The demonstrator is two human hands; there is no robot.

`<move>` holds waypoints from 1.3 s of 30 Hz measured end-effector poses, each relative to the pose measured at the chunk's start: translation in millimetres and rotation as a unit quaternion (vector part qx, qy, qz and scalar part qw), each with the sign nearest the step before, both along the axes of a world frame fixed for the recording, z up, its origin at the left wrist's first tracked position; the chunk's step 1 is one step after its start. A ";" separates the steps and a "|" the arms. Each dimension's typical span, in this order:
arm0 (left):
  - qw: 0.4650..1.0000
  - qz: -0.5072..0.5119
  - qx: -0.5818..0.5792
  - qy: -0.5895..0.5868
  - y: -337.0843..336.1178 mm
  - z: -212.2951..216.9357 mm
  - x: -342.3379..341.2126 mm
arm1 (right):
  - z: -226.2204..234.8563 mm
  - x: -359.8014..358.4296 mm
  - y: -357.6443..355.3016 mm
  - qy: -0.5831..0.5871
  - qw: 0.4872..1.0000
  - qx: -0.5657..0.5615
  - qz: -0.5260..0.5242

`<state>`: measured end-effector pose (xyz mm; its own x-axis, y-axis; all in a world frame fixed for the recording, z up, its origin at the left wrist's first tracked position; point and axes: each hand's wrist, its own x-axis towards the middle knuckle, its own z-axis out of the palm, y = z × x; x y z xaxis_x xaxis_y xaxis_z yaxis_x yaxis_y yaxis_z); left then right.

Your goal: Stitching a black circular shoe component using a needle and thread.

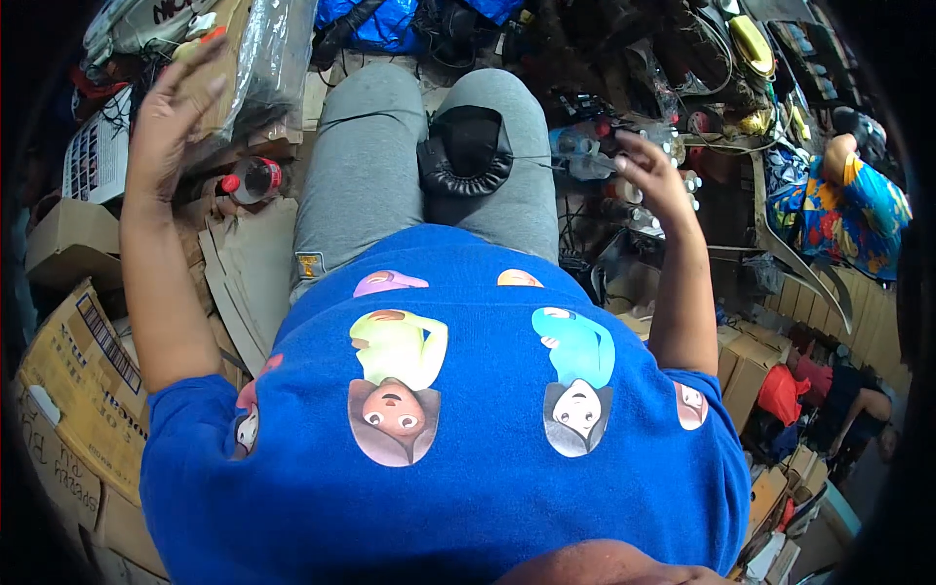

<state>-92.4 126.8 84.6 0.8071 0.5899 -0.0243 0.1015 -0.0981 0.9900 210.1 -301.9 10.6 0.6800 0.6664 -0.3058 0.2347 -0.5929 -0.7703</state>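
Note:
On my lap, between my thighs, rests a black shoe upper (pixel 473 156) with a puckered, shiny leather edge. A thin dark thread (pixel 533 157) runs from its right side to my right hand (pixel 658 180), whose thumb and fingertips are pinched together at the thread's end. Another dark strand (pixel 370 118) crosses my left thigh from the upper; where it ends beyond the thigh I cannot make out. My left hand (pixel 177 112) is raised far out to the left with its fingers apart, and nothing shows clearly in it.
Cardboard boxes (pixel 83 380) and a red-capped bottle (pixel 255 181) lie on my left. A clear plastic-wrapped package (pixel 263 73) is beside my left hand. Several plastic bottles (pixel 585 151) stand near my right hand. Other people sit at the right, one in a colourful shirt (pixel 848 214).

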 end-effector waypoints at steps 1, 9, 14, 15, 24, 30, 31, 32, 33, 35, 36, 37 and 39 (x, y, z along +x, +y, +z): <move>1.000 0.018 -0.011 -0.020 -0.3 2.6 -4.6 | 18.8 -7.3 22.5 0.008 0.998 0.058 -0.021; 0.865 -0.386 0.317 0.048 -127.2 -55.3 65.2 | 56.4 -53.8 157.7 -0.099 0.929 -0.145 0.325; 0.824 -0.445 0.343 0.070 -134.4 -62.9 77.4 | 66.0 -64.4 162.9 -0.041 0.903 -0.254 0.343; 0.823 -0.445 0.346 0.065 -134.0 -64.3 76.0 | 68.1 -67.8 162.9 -0.045 0.904 -0.256 0.339; 0.817 -0.435 0.378 -0.011 -138.0 -76.1 64.7 | 83.3 -105.9 133.9 0.111 0.959 -0.227 0.129; 0.801 -0.420 0.423 -0.056 -147.8 -72.3 67.2 | 69.9 -111.4 99.8 0.108 0.986 -0.126 -0.003; 0.799 -0.415 0.432 -0.055 -148.9 -70.0 68.5 | 71.8 -111.7 96.8 0.102 0.987 -0.120 -0.018; 0.794 -0.422 0.433 -0.058 -150.0 -67.4 70.6 | 70.6 -109.3 91.1 0.104 0.988 -0.115 -0.021; 0.787 -0.431 0.438 -0.049 -151.0 -64.9 73.0 | 68.7 -108.3 87.1 0.106 0.988 -0.111 -0.029; 0.778 -0.445 0.443 -0.040 -152.4 -67.6 77.9 | 66.4 -106.5 81.2 0.153 0.985 -0.078 -0.034; 0.787 -0.452 0.417 -0.045 -151.3 -75.8 80.6 | 59.7 -103.6 77.5 0.173 0.981 -0.073 -0.035; 0.797 -0.459 0.390 -0.049 -149.7 -81.7 82.5 | 52.3 -99.9 75.2 0.176 0.981 -0.072 -0.037; 0.809 -0.453 0.371 -0.059 -148.9 -82.0 83.8 | 41.9 -92.4 75.7 0.221 0.973 -0.053 -0.039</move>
